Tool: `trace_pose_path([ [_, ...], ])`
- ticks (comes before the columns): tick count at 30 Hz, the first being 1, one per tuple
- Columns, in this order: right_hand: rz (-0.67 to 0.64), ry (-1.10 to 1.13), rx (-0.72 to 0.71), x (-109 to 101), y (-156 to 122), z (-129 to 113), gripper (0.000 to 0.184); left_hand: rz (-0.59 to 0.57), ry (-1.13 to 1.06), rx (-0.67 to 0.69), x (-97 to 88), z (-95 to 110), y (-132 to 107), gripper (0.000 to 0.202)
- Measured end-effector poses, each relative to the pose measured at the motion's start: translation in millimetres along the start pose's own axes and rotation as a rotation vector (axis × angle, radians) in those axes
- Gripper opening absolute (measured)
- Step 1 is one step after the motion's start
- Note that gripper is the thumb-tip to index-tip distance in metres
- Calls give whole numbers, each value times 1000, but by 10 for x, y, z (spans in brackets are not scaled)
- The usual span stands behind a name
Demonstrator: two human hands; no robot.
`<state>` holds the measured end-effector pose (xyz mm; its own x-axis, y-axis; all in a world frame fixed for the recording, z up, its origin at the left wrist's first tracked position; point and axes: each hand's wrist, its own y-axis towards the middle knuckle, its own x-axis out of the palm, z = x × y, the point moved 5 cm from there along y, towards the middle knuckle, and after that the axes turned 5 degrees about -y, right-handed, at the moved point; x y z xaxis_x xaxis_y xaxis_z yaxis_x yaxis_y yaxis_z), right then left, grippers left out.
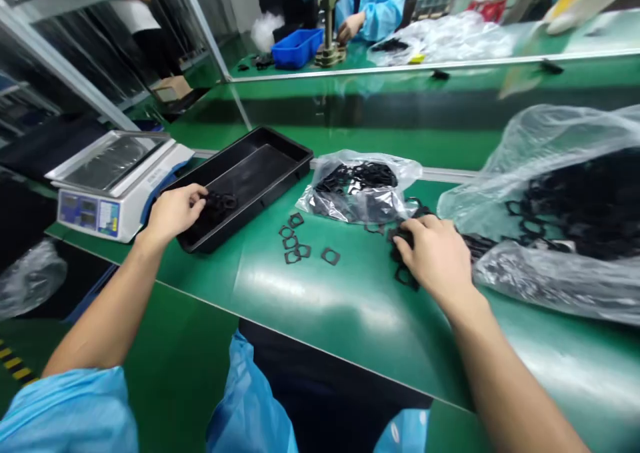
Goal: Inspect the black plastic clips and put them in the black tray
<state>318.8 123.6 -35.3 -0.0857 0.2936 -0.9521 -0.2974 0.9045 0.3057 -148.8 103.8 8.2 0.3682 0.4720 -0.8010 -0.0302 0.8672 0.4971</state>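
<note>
My left hand [175, 211] reaches into a black tray [280, 148] at the left, fingers curled around a small stack of black gaskets [221, 203]. My right hand [435, 253] rests on the green table with its fingers closed over a bunch of black gaskets [406, 276] near a small clear bag of gaskets [360, 185]. Several loose square gaskets [296, 243] lie on the table between my hands.
A weighing scale [113, 180] stands left of the tray. A large clear bag of black gaskets [570, 213] fills the right side. Across the far bench a person in a blue gown [373, 3] works beside a blue bin [296, 46] and a press [329, 20].
</note>
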Motion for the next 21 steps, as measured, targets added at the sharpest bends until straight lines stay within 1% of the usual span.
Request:
trace_pose_path([
  [1,-20,-5,-7,2,-5,-18,19,13,12,11,3,-12,-24,16],
  [2,-40,-1,-18,-4,-10,-42,16,37,23,26,13,24,-49,16],
  [3,-60,8,-28,-14,-15,-68,14,63,27,46,38,106,-77,15],
  [4,-78,19,-32,-26,-20,-90,13,74,18,75,83,232,-107,14],
  [5,-94,33,-32,-38,-24,-107,14,72,-7,119,147,400,-141,14],
  [6,-109,49,-29,-47,-28,-119,14,30,-49,173,242,600,-181,14],
  [7,-118,68,-23,-54,-32,-125,15,-40,-118,240,358,825,-228,15],
  [10,-97,153,-5,-72,-33,-127,18,-342,-290,467,766,1523,-419,20],
  [12,-36,246,17,-99,-27,-122,20,-531,-316,587,1018,1871,-542,26],
  [13,7,311,34,-119,-24,-119,20,-578,-321,604,1113,1978,-572,27],
  [14,51,392,57,-142,-24,-114,20,-599,-327,602,1186,2043,-585,24],
  [16,122,583,112,-180,-33,-110,21,-601,-348,562,1273,2075,-575,17],
  [18,147,744,155,-194,-50,-129,23,-581,-368,517,1299,2025,-549,13],
  [21,129,839,146,-199,-77,-215,19,-538,-381,471,1282,1926,-486,12],
])
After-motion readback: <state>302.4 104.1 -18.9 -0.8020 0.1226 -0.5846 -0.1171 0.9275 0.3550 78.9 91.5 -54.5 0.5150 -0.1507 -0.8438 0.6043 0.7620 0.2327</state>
